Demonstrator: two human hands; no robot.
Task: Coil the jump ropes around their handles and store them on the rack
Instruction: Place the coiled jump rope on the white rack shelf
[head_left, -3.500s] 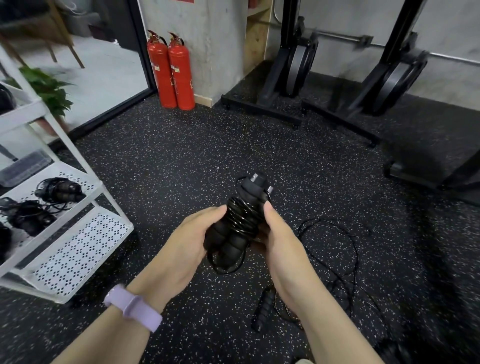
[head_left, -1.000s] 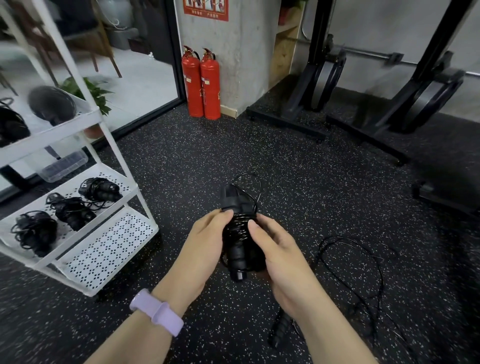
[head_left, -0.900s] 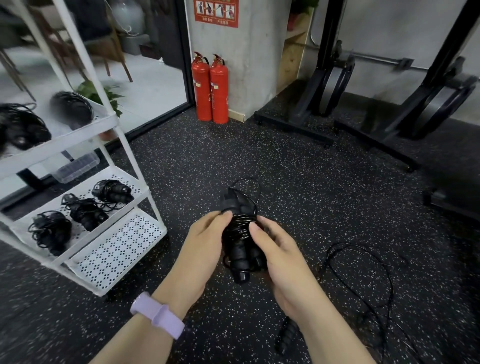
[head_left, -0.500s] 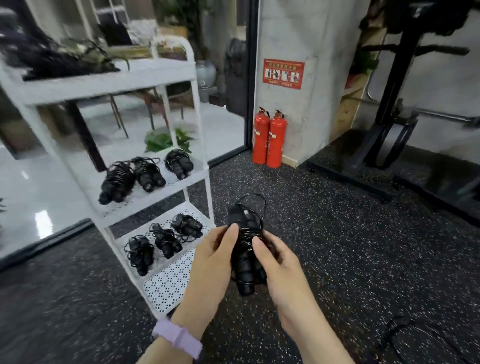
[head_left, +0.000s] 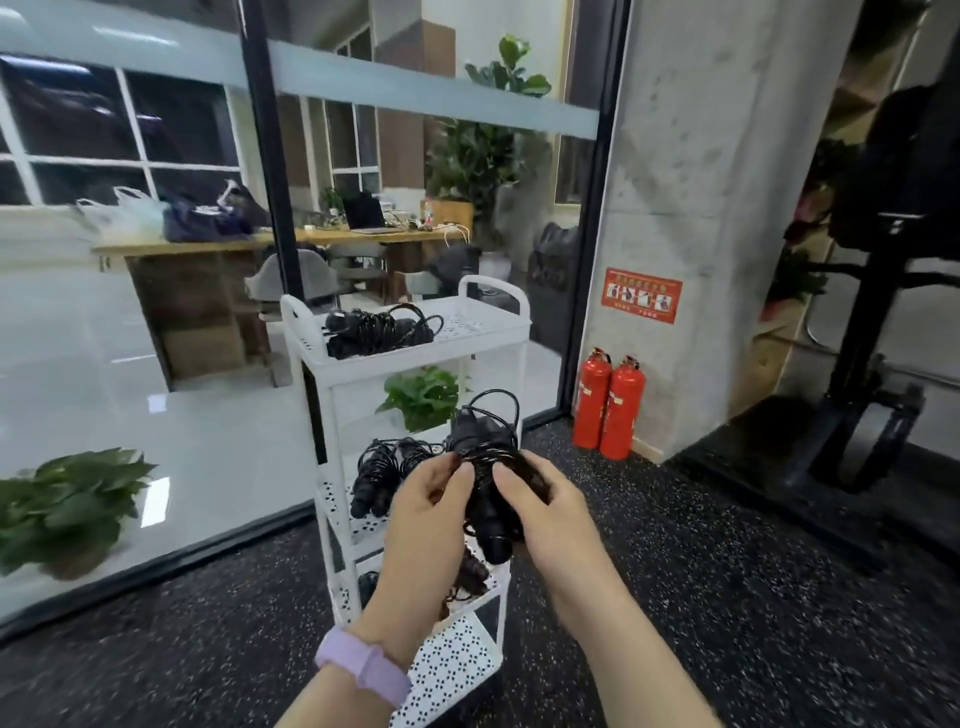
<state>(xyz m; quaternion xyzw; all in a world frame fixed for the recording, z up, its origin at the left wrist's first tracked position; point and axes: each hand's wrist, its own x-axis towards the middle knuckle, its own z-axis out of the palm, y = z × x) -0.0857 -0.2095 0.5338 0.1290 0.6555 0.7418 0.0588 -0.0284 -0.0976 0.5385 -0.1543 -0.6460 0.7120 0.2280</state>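
You hold the coiled jump rope (head_left: 485, 483) at the centre of the frame, just right of the white rack (head_left: 410, 358). Your left hand (head_left: 431, 512) and right hand (head_left: 545, 512) both curl around the bundle, thumbs pressing on the wound cord. Its long axis runs nearly upright, one handle end pointing down, a loose loop of cord standing up at the top.

The rack lies ahead and slightly left of the bundle, so your left hand is the nearer one. The top shelf (head_left: 467, 325), above your hands, carries one coiled rope (head_left: 376, 332) on its left part and shows bare perforated surface on its right. The middle shelf, level with your hands, already holds coiled ropes (head_left: 384, 478) on its left; your hands hide its right part, so I cannot tell how much room remains there. The top shelf looks the easier drop. Mind the raised rim and the end handles (head_left: 493, 288) when you lift over.
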